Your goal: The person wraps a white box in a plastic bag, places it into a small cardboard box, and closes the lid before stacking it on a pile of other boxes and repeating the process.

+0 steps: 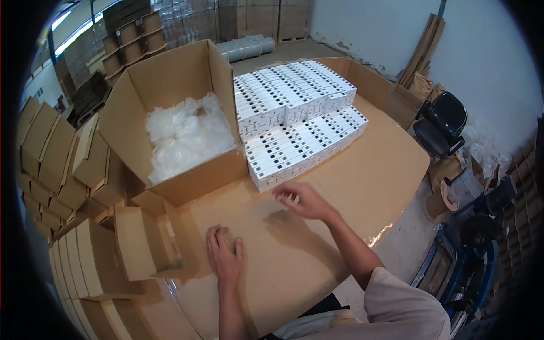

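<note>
My left hand [224, 252] lies on the brown cardboard-covered table [260, 286], fingers spread, with nothing in it. Over the table, near the front corner of the stacked white boxes [306, 144], my right hand [300, 199] is raised with its fingers curled; whether they hold anything small cannot be made out. The white boxes with black marks stand in rows, higher at the back. To their left is a large open carton [198, 184] holding clear plastic bags [190, 136].
An open small carton [141, 241] and several stacked cartons [93, 255] are at the left. A black chair [442, 124] and a blue metal frame [487, 272] stand on the right. Plastic waste [484, 147] lies by the wall.
</note>
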### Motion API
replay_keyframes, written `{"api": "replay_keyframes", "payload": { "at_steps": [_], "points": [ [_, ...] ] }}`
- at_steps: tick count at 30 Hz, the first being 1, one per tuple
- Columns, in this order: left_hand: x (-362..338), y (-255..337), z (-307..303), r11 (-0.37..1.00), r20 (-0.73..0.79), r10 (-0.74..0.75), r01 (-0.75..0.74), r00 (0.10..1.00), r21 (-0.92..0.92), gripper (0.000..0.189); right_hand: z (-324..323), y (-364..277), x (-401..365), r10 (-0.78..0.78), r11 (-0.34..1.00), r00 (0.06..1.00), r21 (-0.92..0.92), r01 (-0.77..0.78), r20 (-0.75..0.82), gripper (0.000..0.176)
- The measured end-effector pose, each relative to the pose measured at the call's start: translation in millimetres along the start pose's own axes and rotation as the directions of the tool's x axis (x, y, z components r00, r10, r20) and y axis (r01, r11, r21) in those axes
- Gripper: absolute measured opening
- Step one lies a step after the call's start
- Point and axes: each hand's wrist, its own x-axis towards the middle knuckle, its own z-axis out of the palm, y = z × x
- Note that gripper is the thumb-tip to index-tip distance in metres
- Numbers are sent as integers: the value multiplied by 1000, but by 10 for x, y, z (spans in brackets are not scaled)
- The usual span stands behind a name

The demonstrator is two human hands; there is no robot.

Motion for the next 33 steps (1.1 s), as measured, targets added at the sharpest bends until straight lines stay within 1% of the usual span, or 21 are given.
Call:
{"api": "replay_keyframes", "payload": {
  "at_steps": [2,5,8,11,12,15,19,22,28,31,33],
  "points": [
    [248,-61,88,1000,-28,-18,18,999,-8,44,-338,22,230,-79,991,974,-124,53,-211,33],
    [508,-125,189,999,-53,-30,30,998,-11,41,-746,158,600,-37,934,930,-343,-98,-366,50],
    [577,-140,216,1000,-67,-17,18,998,3,40,-988,400,953,-32,834,902,-509,-213,-431,66],
    [546,-167,234,1000,-66,-10,10,998,3,41,-1060,608,1225,-28,829,896,-511,-227,-444,72],
    [544,-173,238,1000,-65,-7,8,998,4,42,-1067,630,1297,-48,830,894,-516,-213,-446,73],
    [571,-157,234,1000,-47,-22,22,999,8,42,-1082,678,1393,-39,792,897,-561,-241,-441,74],
    [583,-127,214,999,-31,-38,38,999,19,41,-1036,772,1410,-130,810,860,-552,-195,-494,67],
    [586,-116,211,999,-25,-42,43,999,20,41,-1052,780,1396,-126,832,848,-520,-192,-515,62],
    [585,-114,213,999,-32,-35,36,999,29,40,-1144,843,1425,-280,802,764,-579,-147,-581,43],
    [588,-99,206,999,-35,-37,38,999,28,40,-1210,927,1458,-335,778,754,-618,-118,-565,39],
    [588,-91,185,999,-20,-48,48,999,18,40,-1251,970,1454,-290,834,766,-544,-92,-574,38]
  ]
}}
